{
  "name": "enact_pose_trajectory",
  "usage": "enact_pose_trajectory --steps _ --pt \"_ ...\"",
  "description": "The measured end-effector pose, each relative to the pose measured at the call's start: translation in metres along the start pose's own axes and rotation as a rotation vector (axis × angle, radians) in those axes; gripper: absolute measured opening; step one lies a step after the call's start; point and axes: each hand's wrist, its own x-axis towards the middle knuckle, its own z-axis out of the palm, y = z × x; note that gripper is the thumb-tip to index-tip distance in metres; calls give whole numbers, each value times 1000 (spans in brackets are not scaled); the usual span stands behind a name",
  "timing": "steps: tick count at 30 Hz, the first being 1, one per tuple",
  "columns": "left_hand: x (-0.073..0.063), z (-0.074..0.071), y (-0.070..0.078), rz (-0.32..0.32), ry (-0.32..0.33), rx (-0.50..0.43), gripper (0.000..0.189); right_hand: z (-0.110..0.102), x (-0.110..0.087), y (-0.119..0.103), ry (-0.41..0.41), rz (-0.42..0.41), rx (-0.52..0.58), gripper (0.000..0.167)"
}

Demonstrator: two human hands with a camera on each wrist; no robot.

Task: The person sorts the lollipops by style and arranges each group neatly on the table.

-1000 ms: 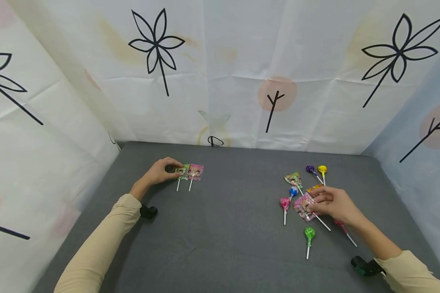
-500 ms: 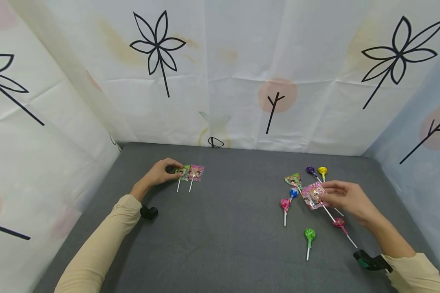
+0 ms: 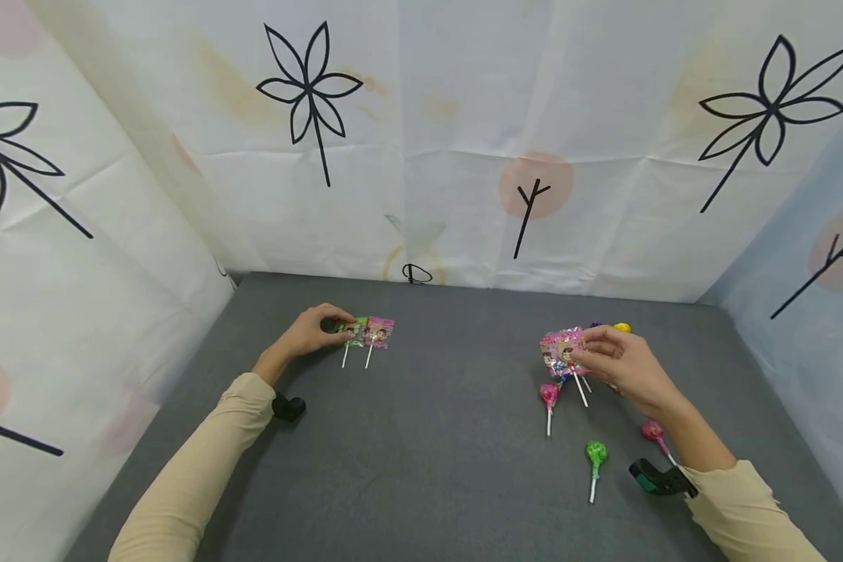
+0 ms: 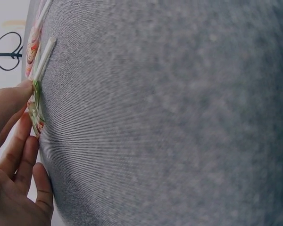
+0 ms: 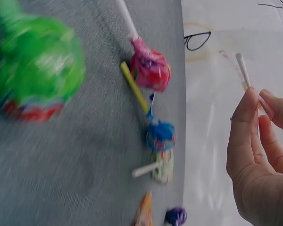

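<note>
At the back left of the table, my left hand [image 3: 312, 332] pinches a flat lollipop in a green wrapper [image 3: 358, 332] between thumb and fingers. Right beside it lies a pink-wrapped flat lollipop [image 3: 379, 332], both sticks pointing toward me. On the other side, my right hand [image 3: 621, 363] holds up another pink-wrapped flat lollipop [image 3: 560, 350] by the wrapper's edge, its white stick angled down. The right wrist view shows that lollipop's stick [image 5: 243, 70] raised above the tabletop. Hand and wrapper hide part of the lollipops behind them in the head view.
Round lollipops lie around the right hand: pink [image 3: 549, 393], green [image 3: 595, 453], red [image 3: 652, 430], yellow [image 3: 623, 327], blue [image 5: 161, 136] and purple [image 5: 176, 216]. A green-wrapped flat one [image 5: 165, 165] and an orange-wrapped one [image 5: 144, 212] lie among them on the grey table [image 3: 435, 437]. Printed cloth [image 3: 449, 117] walls the back.
My right hand has lifted the pink flat lollipop off the cluster and, after a short shift right, carried it left. The left hand stays on the green one.
</note>
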Motion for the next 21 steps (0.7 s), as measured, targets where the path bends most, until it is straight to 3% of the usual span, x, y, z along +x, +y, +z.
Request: enact_pose_trajectory --steps 12,21 --pt "1 1 0 14 -2 -4 29 28 28 -1 -18 -60 225 45" --pt "1 0 -1 24 2 -6 29 53 49 -3 -16 -83 125 40"
